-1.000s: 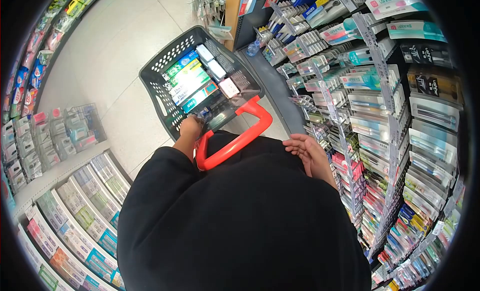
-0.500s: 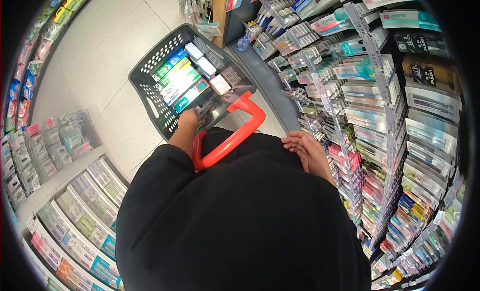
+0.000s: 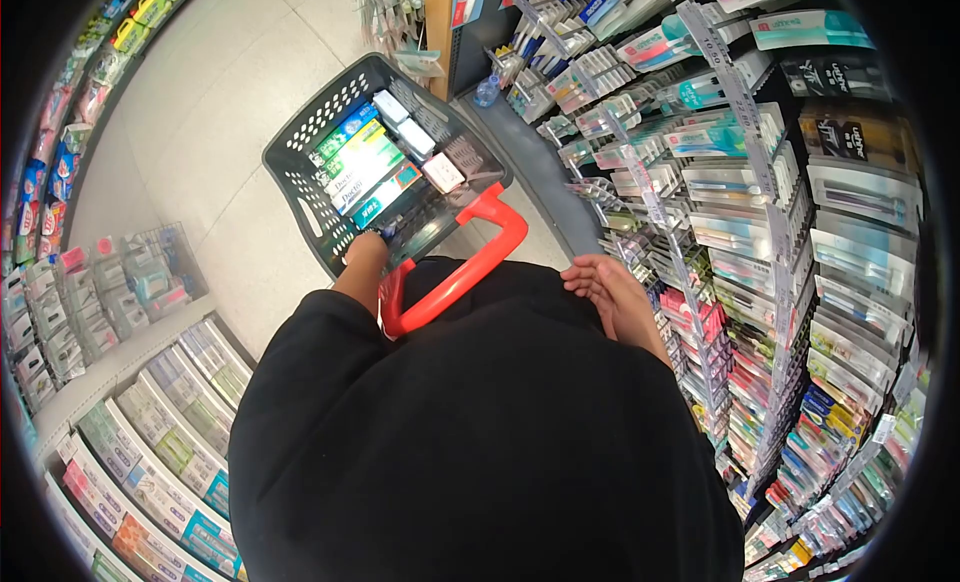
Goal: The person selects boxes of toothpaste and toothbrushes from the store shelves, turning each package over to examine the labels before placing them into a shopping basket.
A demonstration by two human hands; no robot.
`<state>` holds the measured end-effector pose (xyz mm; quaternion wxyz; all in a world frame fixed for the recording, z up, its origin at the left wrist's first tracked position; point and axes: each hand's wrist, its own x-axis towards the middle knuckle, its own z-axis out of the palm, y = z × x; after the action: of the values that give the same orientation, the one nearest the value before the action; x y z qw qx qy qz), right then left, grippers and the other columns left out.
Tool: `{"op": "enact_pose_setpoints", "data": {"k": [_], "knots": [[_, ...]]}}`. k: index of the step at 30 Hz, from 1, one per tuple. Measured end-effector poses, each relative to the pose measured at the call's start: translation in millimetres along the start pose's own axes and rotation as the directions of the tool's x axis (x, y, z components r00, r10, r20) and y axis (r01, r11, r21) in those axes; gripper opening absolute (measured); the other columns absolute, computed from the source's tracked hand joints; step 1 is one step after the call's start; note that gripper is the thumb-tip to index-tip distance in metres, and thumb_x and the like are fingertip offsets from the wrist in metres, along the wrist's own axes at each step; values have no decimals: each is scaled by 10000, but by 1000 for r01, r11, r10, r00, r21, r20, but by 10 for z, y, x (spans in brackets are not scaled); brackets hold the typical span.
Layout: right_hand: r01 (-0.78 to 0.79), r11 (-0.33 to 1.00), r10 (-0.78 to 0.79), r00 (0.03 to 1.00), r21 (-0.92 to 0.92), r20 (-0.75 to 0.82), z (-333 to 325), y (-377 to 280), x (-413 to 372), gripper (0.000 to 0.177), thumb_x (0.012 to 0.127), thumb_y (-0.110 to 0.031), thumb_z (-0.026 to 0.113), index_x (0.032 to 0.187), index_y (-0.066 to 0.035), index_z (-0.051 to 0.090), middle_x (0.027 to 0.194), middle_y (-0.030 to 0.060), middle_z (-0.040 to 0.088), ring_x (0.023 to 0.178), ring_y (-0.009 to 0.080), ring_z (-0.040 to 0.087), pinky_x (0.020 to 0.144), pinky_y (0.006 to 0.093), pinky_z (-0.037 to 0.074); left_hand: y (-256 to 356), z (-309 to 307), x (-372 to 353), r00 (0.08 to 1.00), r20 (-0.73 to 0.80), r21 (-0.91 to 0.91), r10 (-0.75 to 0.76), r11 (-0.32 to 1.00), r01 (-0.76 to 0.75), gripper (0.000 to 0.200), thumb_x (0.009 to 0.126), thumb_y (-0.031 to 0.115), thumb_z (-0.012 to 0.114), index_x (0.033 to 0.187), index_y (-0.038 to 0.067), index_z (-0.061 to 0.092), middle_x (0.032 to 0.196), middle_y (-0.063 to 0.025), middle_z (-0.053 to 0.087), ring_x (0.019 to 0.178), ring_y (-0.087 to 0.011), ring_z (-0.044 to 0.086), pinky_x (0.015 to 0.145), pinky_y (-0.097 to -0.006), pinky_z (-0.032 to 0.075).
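Observation:
My left hand point(image 3: 367, 251) reaches over the near rim of a dark shopping basket point(image 3: 300, 132), inside its near left corner. Its fingers are mostly hidden, so I cannot see whether they hold anything. Several toothpaste boxes point(image 3: 362, 160) lie side by side in the basket, a teal box point(image 3: 375, 210) closest to that hand. Beside them are white cartons point(image 3: 415, 139) and a small pinkish-white box point(image 3: 442, 173). The basket's red handle point(image 3: 470, 272) tilts toward my body. My right hand point(image 3: 618, 294) hangs near the right-hand rack, fingers loosely bent and apart, with nothing visible in it.
Hanging toothbrush packs point(image 3: 730, 182) fill the rack close on my right. Boxed goods point(image 3: 165, 432) stand on a shelf at lower left, with hanging packets point(image 3: 110, 292) above. Pale floor tiles point(image 3: 225, 102) run along the left of the basket.
My left hand has drawn slightly back toward the basket's near left rim. The basket and handle have shifted only a little in view. My right hand keeps nearly the same pose.

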<state>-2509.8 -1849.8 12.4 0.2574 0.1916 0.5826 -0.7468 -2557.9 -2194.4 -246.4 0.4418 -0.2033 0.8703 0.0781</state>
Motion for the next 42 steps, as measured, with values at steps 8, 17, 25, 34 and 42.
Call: {"op": "enact_pose_setpoints", "data": {"k": [8,17,25,34,42], "knots": [[93,993,-92,996,75,-12,-131,-15,-9,249,928,-205,464,1065,-9,535,953,83,612,862,134,564,759,249,430,210,117,292,876,-84,-43,474,877,-479,331,775,251,570,1008,24,635,1008,-214,618,925,-347,600,840,-409,460],[558,787,-616,732,-263,-290,-768,-865,-33,244,903,-213,501,1055,-26,541,973,69,604,871,137,562,752,269,424,1038,-737,-894,746,-150,-666,649,491,-561,391,897,283,519,1125,-34,534,1031,-141,614,912,-219,586,804,-321,451],[621,555,-825,324,-553,-463,-1256,-1822,-32,403,844,-203,598,1160,-3,447,1088,86,522,916,136,516,796,281,418,1274,-903,-1975,411,-349,-383,842,272,-883,398,842,291,581,1121,11,533,1101,-207,547,1040,-316,521,895,-374,408],[228,481,-840,-157,-847,-519,-1519,-2389,413,740,703,-309,728,1214,85,367,1203,232,395,1075,307,467,926,378,381,1342,-849,-2152,233,-414,94,880,296,-951,396,762,234,656,1073,15,548,1086,-235,531,1050,-394,482,903,-430,406],[269,525,-796,-182,-808,-578,-1637,-2519,641,402,746,-227,692,992,33,509,861,137,561,846,289,545,767,367,430,1323,-855,-2159,247,-404,74,881,300,-951,409,774,252,648,1092,14,553,1138,-269,515,1102,-397,459,942,-428,382]]}}
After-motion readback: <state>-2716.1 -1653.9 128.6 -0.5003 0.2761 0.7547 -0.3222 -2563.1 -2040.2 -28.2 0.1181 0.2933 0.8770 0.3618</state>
